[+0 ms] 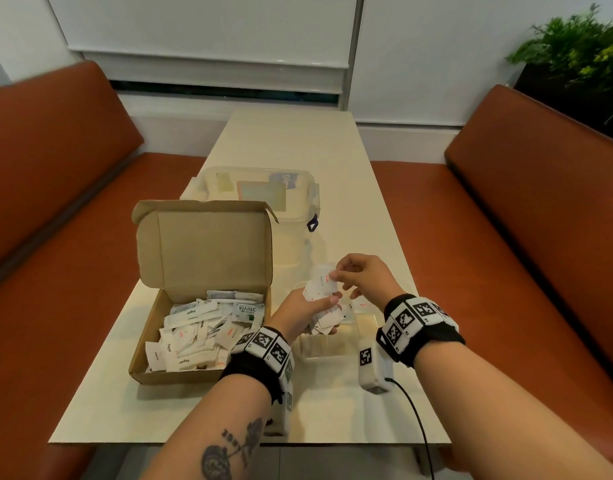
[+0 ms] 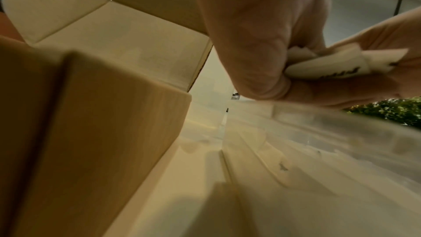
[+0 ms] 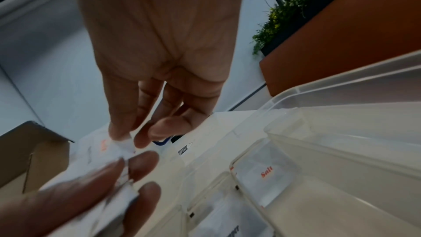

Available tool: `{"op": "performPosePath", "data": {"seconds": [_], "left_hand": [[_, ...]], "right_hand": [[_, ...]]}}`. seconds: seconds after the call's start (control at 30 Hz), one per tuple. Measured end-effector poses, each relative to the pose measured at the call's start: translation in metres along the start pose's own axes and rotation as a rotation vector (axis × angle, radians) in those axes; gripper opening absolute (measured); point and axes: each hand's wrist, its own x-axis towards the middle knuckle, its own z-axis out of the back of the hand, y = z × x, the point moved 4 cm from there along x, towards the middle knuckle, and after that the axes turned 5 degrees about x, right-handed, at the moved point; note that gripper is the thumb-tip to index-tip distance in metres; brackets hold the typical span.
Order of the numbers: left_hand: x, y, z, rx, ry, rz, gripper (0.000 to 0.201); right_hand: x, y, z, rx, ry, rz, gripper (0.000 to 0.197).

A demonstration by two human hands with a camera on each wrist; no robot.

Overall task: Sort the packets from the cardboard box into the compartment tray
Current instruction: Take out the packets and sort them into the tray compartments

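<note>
An open cardboard box on the table's left holds several white packets. My left hand hovers over the clear compartment tray and grips a bunch of white packets. My right hand pinches the top corner of one packet of that bunch, one with red print. In the right wrist view the thumb and forefinger pinch that packet, and a Salt packet lies in a tray compartment. The left wrist view shows folded packets in the left palm beside the box wall.
A clear lidded plastic container stands behind the box. Orange bench seats flank the cream table. A green plant sits at the back right. A black cable runs off the table's near edge.
</note>
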Motion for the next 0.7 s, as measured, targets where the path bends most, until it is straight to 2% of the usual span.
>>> {"op": "performPosePath", "data": {"seconds": [0.17,0.3,0.43,0.53,0.7], "left_hand": [[0.002,0.003,0.004,-0.085,-0.057,0.007,0.013],[0.008,0.004,0.015,-0.141,-0.283,-0.090,0.009],[0.012,0.008,0.027,-0.127,-0.393,-0.144,0.014],[0.015,0.010,0.027,-0.029,-0.394,-0.143,0.015],[0.017,0.006,0.026,0.110,-0.381,-0.137,0.018]], "right_hand": [[-0.001,0.000,0.005,0.030,-0.065,-0.024,0.011],[0.001,-0.002,0.022,-0.006,-0.120,-0.066,0.013],[-0.001,-0.012,0.035,-0.345,-0.063,-0.095,0.007],[0.001,-0.020,0.034,-0.599,0.000,-0.166,0.010],[0.008,-0.020,0.025,-0.859,0.052,-0.204,0.021]]}}
